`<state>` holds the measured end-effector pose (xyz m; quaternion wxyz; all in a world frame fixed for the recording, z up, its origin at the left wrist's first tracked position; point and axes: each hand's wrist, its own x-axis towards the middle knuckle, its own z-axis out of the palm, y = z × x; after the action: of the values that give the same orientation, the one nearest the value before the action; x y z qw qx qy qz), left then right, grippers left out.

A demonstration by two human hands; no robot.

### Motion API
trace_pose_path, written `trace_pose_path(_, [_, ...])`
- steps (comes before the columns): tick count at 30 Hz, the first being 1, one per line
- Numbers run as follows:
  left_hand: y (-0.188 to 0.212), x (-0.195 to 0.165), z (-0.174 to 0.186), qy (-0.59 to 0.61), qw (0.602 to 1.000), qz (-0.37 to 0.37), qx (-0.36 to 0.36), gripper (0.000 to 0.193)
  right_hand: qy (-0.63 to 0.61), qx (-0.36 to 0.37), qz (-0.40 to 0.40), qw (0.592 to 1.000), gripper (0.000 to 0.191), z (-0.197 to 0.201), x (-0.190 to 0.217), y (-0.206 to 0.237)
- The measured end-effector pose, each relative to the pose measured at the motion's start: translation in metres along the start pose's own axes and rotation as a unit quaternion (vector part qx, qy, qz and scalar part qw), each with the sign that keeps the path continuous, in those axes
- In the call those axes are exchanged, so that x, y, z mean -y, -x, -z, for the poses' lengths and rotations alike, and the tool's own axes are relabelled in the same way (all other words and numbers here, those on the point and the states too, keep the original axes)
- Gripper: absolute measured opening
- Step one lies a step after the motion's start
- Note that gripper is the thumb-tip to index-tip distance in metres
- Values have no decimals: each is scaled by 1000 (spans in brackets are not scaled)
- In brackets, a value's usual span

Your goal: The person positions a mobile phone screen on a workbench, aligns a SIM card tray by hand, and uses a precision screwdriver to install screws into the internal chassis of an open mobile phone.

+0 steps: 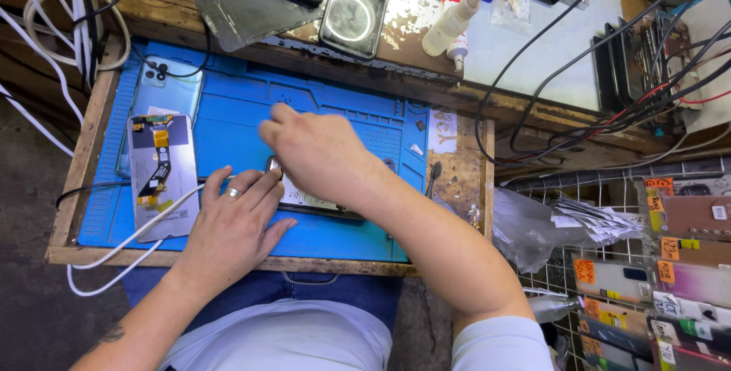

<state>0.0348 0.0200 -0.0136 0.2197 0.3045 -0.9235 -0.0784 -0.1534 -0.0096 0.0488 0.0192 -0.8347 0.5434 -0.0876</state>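
Under both hands lies a bright blue mat (228, 112) with a ribbed, gridded surface. The left hand (232, 222) wears a silver ring (233, 193). Left of it lies a grey panel (161, 177) with yellow and black parts, and above that a pale teal phone back (164, 85). A white cable (129, 249) runs by the left wrist. Above the right hand (316, 154) stands a white bottle (449, 27) with a red-marked tip. The bench (457, 180) is worn brown wood.
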Motion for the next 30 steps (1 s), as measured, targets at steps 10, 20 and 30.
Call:
trace_pose_path(10, [2, 2, 0, -4, 1000, 4, 4, 49, 15, 37, -7, 999, 18, 2, 7, -6])
trace_pose_path(20, [-10, 16, 4, 80, 996, 37, -8, 34, -166, -165, -17, 972, 26, 5, -27, 33])
trace_pose_path(30, [-100, 52, -8, 15, 996, 48, -70, 11, -407, -328, -192, 831, 44, -22, -66, 70])
